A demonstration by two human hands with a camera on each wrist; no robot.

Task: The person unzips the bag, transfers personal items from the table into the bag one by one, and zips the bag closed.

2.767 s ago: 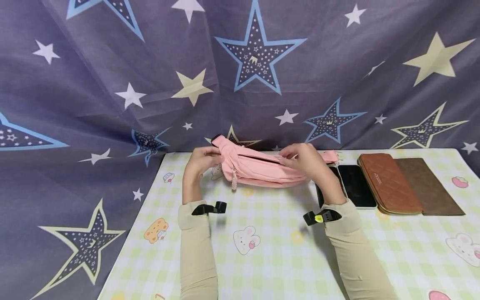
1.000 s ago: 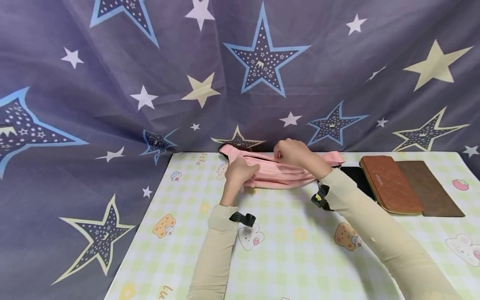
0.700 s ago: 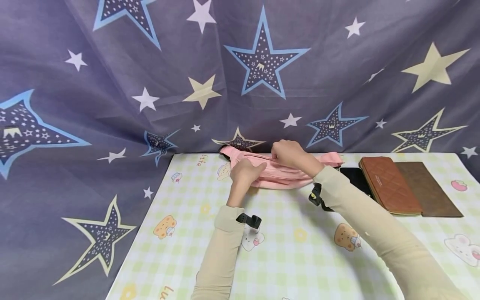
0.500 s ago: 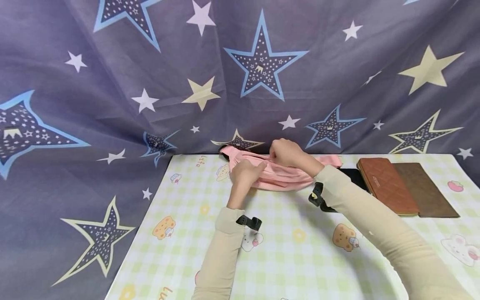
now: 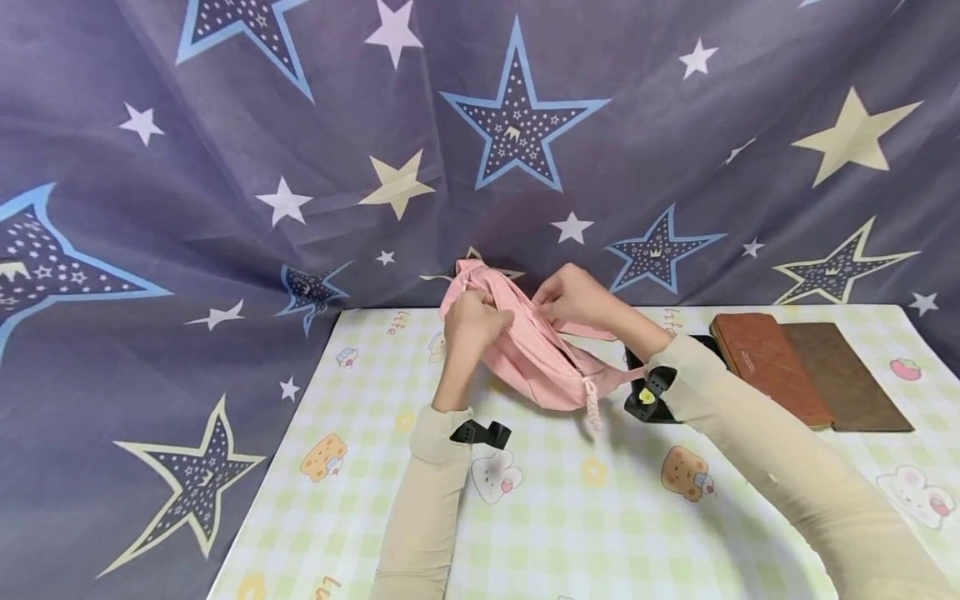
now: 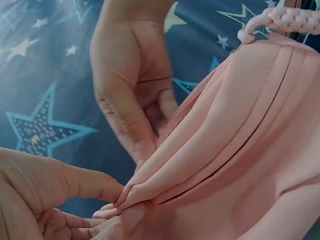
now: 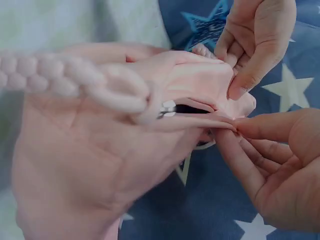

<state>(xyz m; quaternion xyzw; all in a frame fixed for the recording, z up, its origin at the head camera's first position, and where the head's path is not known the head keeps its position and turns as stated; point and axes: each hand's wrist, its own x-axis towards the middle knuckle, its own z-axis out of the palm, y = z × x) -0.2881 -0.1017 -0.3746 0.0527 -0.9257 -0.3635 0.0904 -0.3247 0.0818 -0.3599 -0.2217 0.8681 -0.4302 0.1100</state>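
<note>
Well, pink bag (image 5: 528, 360) in 2 hands' fingers (image 7: 270, 126)

I'm seeing a quilted brown wallet (image 5: 771, 367) lying over on the right, kinda covering part of a flat, darker brown case (image 5: 851, 379). A flat black thing (image 5: 710, 343) is sitting just left of the wallet, mostly hidden. Green-checked cartoon cloth (image 5: 558, 525) is covering the desk, and a dark starry curtain (image 5: 465, 50) is hanging behind.
</note>
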